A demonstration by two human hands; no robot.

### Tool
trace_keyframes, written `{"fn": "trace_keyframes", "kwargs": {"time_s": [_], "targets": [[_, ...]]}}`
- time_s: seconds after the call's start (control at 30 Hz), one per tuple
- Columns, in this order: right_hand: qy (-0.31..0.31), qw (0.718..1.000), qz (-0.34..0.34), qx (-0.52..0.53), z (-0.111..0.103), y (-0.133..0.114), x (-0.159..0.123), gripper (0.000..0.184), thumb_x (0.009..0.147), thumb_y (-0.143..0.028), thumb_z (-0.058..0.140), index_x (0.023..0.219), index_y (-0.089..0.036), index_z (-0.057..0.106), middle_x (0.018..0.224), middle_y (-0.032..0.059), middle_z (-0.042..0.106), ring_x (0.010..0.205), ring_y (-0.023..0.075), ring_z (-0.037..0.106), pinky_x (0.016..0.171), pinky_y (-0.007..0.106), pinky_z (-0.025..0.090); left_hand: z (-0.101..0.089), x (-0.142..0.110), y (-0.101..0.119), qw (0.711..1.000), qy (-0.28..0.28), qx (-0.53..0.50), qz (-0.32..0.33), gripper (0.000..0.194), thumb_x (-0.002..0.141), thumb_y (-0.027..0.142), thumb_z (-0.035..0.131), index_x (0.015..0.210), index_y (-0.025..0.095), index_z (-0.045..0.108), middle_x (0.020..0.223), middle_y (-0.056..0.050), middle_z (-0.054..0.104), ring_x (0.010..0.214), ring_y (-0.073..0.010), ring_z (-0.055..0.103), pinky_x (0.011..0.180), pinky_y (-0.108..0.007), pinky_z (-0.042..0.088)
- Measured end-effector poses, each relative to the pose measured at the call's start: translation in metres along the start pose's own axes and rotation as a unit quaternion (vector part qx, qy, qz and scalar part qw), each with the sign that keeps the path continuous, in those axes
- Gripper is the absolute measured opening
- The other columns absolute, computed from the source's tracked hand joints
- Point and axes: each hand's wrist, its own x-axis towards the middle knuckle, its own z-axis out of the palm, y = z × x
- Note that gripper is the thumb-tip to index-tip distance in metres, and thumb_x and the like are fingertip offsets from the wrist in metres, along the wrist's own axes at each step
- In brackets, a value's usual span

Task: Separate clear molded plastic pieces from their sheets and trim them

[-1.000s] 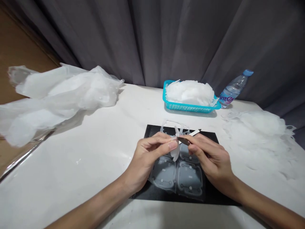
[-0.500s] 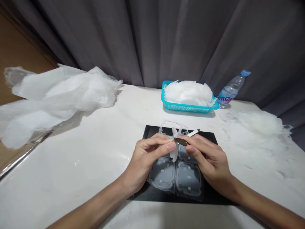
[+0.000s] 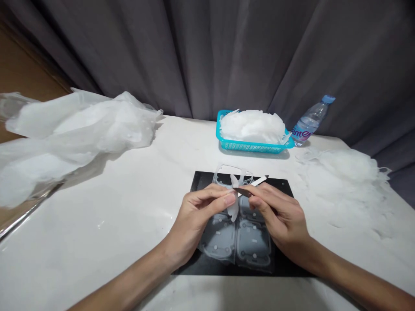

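My left hand (image 3: 207, 206) is closed, pinching a small translucent white flexible piece (image 3: 232, 211) between thumb and fingers; its ends stick out above and below the fingertips. My right hand (image 3: 279, 208) grips a small dark blade (image 3: 242, 192), its tip touching or very close to the piece at my left fingertips. A white strip with a dark pointed end (image 3: 260, 180) shows behind the right fingers; whether it belongs to the blade, I cannot tell. Beneath both hands, a translucent moulded sheet (image 3: 253, 244) with rounded rectangular panels lies on a black board (image 3: 285, 267).
A turquoise basket (image 3: 256, 147) heaped with white translucent pieces stands at the back, beside a water bottle (image 3: 309, 123). Loose translucent pieces (image 3: 346, 181) are piled on the right. At left lies a bulging clear plastic bag (image 3: 106, 123) of white material. A grey curtain (image 3: 207, 56) hangs behind the white table (image 3: 129, 203).
The whole scene has shifted slightly left as the camera turned. Both hands keep their grips, and the white piece has tilted only a little at the blade.
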Motion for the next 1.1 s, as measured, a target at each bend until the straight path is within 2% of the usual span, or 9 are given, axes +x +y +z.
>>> {"fn": "trace_keyframes", "kwargs": {"time_s": [0.27, 0.53, 0.67, 1.1], "targets": [[-0.018, 0.999, 0.037, 0.021, -0.0072, 0.002, 0.0041, 0.023, 0.106, -0.018, 0.06, 0.113, -0.025, 0.081, 0.085, 0.0001, 0.069, 0.076, 0.0125, 0.061, 0.07, 0.024, 0.051, 0.0019, 0.0021, 0.0004, 0.999, 0.025, -0.026, -0.018, 0.013, 0.088, 0.036, 0.086, 0.084, 0.023, 0.087, 0.089, -0.002, 0.073, 0.084, -0.0136, 0.059, 0.079, -0.024, 0.045], [-0.035, 0.997, 0.058, 0.036, -0.0043, 0.0062, 0.0006, 0.027, 0.108, -0.022, 0.059, 0.124, -0.025, 0.08, 0.083, 0.001, 0.067, 0.076, 0.0138, 0.062, 0.069, 0.026, 0.051, 0.002, 0.0015, 0.0032, 0.999, 0.004, -0.033, -0.016, 0.015, 0.091, 0.036, 0.083, 0.086, 0.023, 0.087, 0.086, -0.001, 0.074, 0.082, -0.0128, 0.061, 0.08, -0.024, 0.046], [-0.034, 0.997, 0.054, 0.032, -0.0037, 0.0063, -0.0001, 0.028, 0.107, -0.024, 0.06, 0.128, -0.024, 0.079, 0.078, 0.0004, 0.063, 0.074, 0.0145, 0.062, 0.066, 0.026, 0.051, 0.0027, 0.0008, 0.0027, 0.999, -0.017, -0.034, -0.011, 0.016, 0.094, 0.034, 0.081, 0.084, 0.022, 0.086, 0.083, 0.0, 0.072, 0.084, -0.013, 0.063, 0.082, -0.023, 0.046], [-0.026, 0.999, 0.02, 0.014, -0.004, 0.0043, 0.0017, 0.03, 0.106, -0.019, 0.06, 0.13, -0.02, 0.078, 0.086, 0.0033, 0.072, 0.074, 0.0139, 0.065, 0.069, 0.026, 0.056, 0.0042, 0.0001, 0.0038, 0.998, -0.015, -0.06, -0.03, 0.018, 0.092, 0.036, 0.083, 0.08, 0.021, 0.084, 0.08, 0.0, 0.07, 0.083, -0.0128, 0.063, 0.082, -0.023, 0.048]]}}
